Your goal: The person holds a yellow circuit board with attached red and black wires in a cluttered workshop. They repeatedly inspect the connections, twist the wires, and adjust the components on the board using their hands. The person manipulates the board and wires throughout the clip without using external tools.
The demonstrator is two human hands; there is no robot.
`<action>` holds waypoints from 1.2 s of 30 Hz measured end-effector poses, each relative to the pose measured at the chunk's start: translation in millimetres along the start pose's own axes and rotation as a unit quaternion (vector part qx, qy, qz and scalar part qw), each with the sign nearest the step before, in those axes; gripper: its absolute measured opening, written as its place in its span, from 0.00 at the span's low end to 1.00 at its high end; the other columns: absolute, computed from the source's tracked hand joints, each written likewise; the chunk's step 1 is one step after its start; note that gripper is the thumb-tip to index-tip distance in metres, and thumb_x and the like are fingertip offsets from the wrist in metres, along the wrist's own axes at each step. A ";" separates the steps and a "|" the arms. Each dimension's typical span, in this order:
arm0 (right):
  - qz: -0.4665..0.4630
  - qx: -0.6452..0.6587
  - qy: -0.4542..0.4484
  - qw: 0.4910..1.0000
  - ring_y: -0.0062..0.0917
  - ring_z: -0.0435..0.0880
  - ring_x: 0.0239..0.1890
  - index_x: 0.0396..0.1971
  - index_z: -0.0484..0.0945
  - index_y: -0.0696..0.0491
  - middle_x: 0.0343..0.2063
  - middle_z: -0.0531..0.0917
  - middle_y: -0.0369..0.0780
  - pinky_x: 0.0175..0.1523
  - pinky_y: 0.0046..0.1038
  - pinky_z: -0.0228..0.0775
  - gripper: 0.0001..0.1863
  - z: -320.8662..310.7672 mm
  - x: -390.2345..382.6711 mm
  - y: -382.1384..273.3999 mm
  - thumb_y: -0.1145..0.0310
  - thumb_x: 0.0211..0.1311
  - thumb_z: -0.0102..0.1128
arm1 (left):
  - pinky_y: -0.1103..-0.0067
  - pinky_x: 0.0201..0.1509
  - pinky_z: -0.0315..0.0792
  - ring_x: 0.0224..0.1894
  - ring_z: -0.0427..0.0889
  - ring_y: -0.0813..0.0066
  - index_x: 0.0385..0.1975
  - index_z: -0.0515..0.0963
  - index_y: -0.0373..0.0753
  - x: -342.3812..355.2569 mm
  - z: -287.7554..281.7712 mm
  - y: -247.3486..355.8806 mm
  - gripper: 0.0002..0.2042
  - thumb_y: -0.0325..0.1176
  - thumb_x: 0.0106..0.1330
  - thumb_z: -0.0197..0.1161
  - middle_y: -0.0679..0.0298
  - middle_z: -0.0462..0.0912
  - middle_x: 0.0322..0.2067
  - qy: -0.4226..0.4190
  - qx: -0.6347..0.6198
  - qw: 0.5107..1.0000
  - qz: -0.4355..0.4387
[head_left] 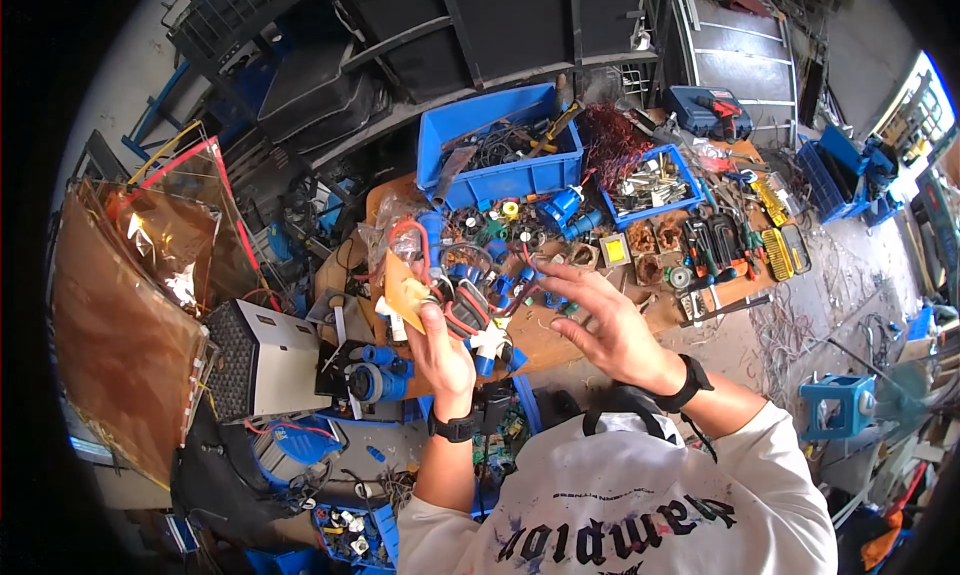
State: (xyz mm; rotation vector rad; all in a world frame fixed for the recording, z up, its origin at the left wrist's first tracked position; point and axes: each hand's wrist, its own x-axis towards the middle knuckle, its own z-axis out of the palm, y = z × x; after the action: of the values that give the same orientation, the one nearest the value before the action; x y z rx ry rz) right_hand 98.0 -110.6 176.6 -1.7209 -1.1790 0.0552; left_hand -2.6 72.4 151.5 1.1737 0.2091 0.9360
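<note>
My left hand (443,360) is closed at the near edge of the table, its thumb up against a tan-orange flat plate (405,293). Beside the plate, and seemingly in the same grip, is a black-and-red part (468,308) with wires; whether the two are joined I cannot tell. A thick red wire (408,227) loops up above them. Over the table to the right, my right hand (612,325) has its fingers stretched and apart, with nothing held. Its fingertips come close to a thin dark wire (520,287). A white branched piece with a blue end (488,343) lies just below the black-and-red part.
A large blue bin (500,187) of metal scraps stands at the back, beside a blue tray (655,213) of small metal pieces. Hand tools (715,245) lie on the right. Blue plug connectors (380,375) crowd the near left, next to a white-fronted box (270,360).
</note>
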 end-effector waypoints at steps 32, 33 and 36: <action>0.038 0.004 0.010 0.999 0.27 0.78 0.38 0.37 0.83 0.52 0.28 0.81 0.36 0.62 0.38 0.56 0.09 3.5 -34.7 12.6 0.67 0.57 0.62 | 0.66 0.66 0.61 0.64 0.64 0.62 0.67 0.51 0.34 -29.2 60.0 9.7 0.35 0.56 0.70 0.45 0.53 0.59 0.65 -0.058 -0.018 0.998 0.002; 0.041 0.020 0.019 0.999 0.27 0.77 0.37 0.36 0.82 0.53 0.27 0.82 0.35 0.60 0.36 0.57 0.08 4.9 -35.8 12.7 0.67 0.58 0.62 | 0.66 0.66 0.61 0.64 0.64 0.62 0.67 0.51 0.34 -29.3 60.6 10.6 0.35 0.56 0.70 0.45 0.53 0.59 0.65 -0.065 -0.021 0.998 0.001; 0.043 0.065 0.049 0.996 0.27 0.76 0.34 0.34 0.81 0.55 0.23 0.82 0.34 0.53 0.31 0.60 0.07 7.8 -36.9 10.3 0.68 0.60 0.60 | 0.66 0.66 0.60 0.64 0.64 0.62 0.67 0.51 0.35 -29.4 64.5 15.7 0.36 0.57 0.70 0.45 0.53 0.59 0.65 -0.069 -0.034 0.997 -0.012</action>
State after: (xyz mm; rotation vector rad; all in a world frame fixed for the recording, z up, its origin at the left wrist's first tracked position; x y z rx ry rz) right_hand 81.6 -131.9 148.3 -1.6410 -1.0084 0.0970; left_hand 9.1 7.8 182.4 1.1652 0.0798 0.8323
